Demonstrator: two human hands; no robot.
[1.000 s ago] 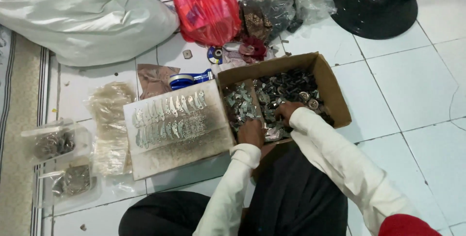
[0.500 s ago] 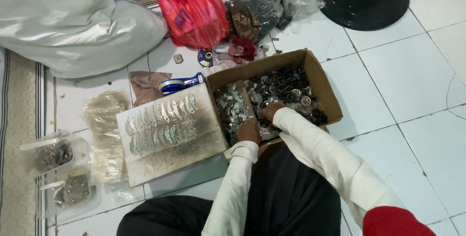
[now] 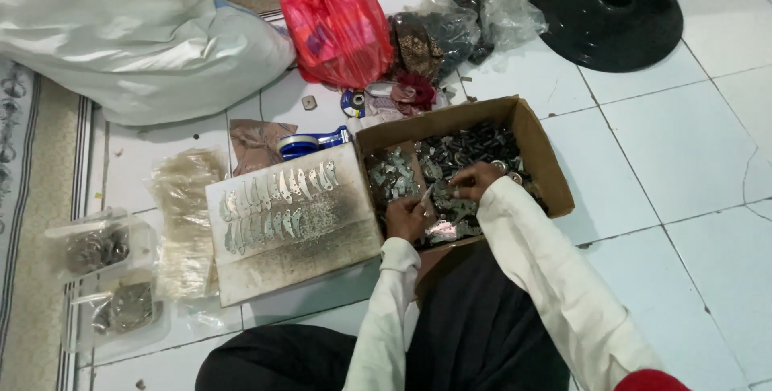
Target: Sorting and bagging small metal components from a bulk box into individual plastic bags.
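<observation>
- Your left hand [image 3: 408, 218] sits low inside the cardboard box [image 3: 540, 143], at its near edge, fingers curled and pinching a small flat metal piece [image 3: 426, 195] that sticks up toward your right hand.
- Your right hand [image 3: 476, 180] hovers over the middle of the box, fingers drawn together on the small metal parts [image 3: 466, 150] beneath it; whether it grips one cannot be told.
- The box lies open on the white tiled floor [image 3: 691, 166], filled with dark and silvery metal parts; the lighter ones [image 3: 392, 175] gather at its left side.
- Just beside the box's left wall lies a flat cardboard sheet [image 3: 305, 250], with two rows of curved silvery blades [image 3: 277, 202] laid side by side near its far edge.
- At the sheet's left edge a stack of clear plastic bags [image 3: 183, 222] rests on the floor; further left lie two clear bags of metal pieces [image 3: 100, 250].
- Beyond the box, toward the far edge of the floor, stand a red plastic bag [image 3: 338, 25] and clear bags of dark parts [image 3: 450, 29].
- A blue-and-white tape dispenser [image 3: 310, 143] lies at the sheet's far edge.
- A large white sack [image 3: 137, 29] fills the far left corner; a black round stand base [image 3: 607, 13] sits at the far right.
</observation>
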